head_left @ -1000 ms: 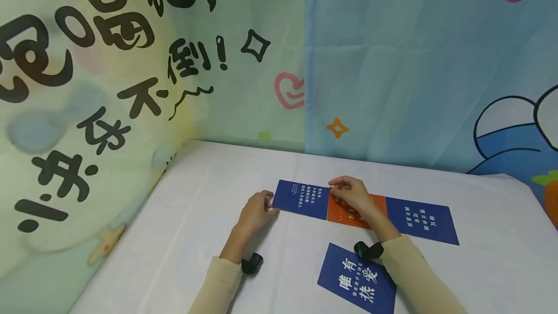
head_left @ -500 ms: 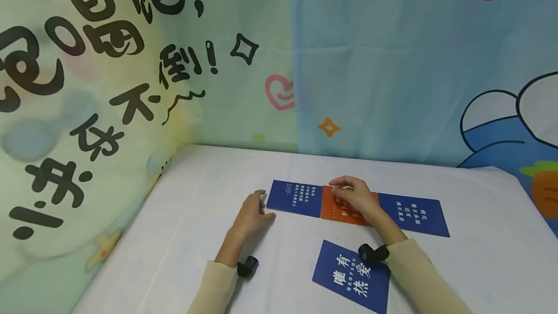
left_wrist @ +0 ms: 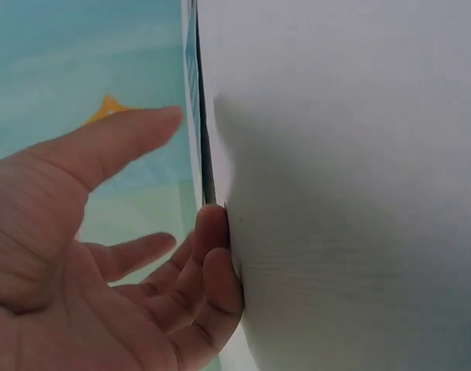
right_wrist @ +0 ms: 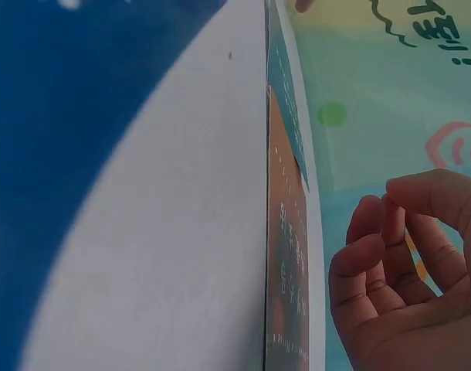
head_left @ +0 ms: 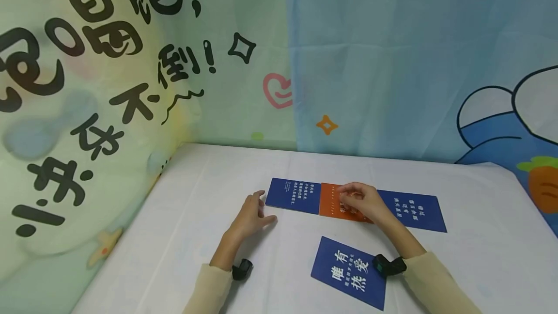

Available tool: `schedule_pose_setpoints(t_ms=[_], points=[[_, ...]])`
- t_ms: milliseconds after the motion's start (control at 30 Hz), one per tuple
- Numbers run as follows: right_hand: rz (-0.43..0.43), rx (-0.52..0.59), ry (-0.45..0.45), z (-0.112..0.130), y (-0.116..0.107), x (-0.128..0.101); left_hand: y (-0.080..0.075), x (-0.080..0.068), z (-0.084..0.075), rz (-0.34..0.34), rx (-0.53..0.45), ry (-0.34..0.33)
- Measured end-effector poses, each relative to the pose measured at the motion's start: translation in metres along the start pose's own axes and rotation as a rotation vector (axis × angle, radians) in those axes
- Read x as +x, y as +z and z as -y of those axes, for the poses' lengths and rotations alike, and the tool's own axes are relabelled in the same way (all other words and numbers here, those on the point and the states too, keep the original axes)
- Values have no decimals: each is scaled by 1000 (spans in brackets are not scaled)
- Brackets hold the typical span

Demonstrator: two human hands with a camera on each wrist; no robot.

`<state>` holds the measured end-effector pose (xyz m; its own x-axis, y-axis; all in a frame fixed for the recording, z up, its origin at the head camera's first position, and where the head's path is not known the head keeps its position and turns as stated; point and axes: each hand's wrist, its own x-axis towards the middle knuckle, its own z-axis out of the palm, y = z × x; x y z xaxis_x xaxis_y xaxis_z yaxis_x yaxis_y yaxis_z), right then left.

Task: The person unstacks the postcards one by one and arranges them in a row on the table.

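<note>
Now the right hand (head_left: 364, 202), loosely curled and empty, has drawn back over the orange card (head_left: 331, 205), while the open, empty left hand (head_left: 250, 214) has let go of the blue card (head_left: 293, 196) beside it, so both cards lie placed.

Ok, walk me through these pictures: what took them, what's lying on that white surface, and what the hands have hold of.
No machine here: a person works with bare hands and wears three cameras. The wide picture comes from the head and looks down at a table covered in white cloth. The two close, sideways pictures come from small black cameras strapped to the wrists.

Three cards lie in a row: a left blue card, an orange card and a right blue card. A fourth blue card with big white characters lies nearer the person.

The left hand rests on the cloth beside the left blue card, fingers relaxed, holding nothing. The right hand hovers over the orange card with its fingers curled; the pictures show nothing in it.
</note>
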<state>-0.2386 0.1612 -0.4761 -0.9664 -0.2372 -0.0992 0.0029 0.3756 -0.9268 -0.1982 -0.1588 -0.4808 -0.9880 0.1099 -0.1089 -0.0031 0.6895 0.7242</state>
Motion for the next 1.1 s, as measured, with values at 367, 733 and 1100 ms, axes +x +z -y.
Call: schedule_pose_setpoints(t_ms=[367,733,1100], points=[[22,-24,-52,-6,-8,-23,4,-16,-3,57,-36,-2],[81,-46,-88,-4,-22,-47,7,-33,-8,158,-47,96],[122,-93,-78,-14,-28,-71,13,-44,-15,231,-40,136]])
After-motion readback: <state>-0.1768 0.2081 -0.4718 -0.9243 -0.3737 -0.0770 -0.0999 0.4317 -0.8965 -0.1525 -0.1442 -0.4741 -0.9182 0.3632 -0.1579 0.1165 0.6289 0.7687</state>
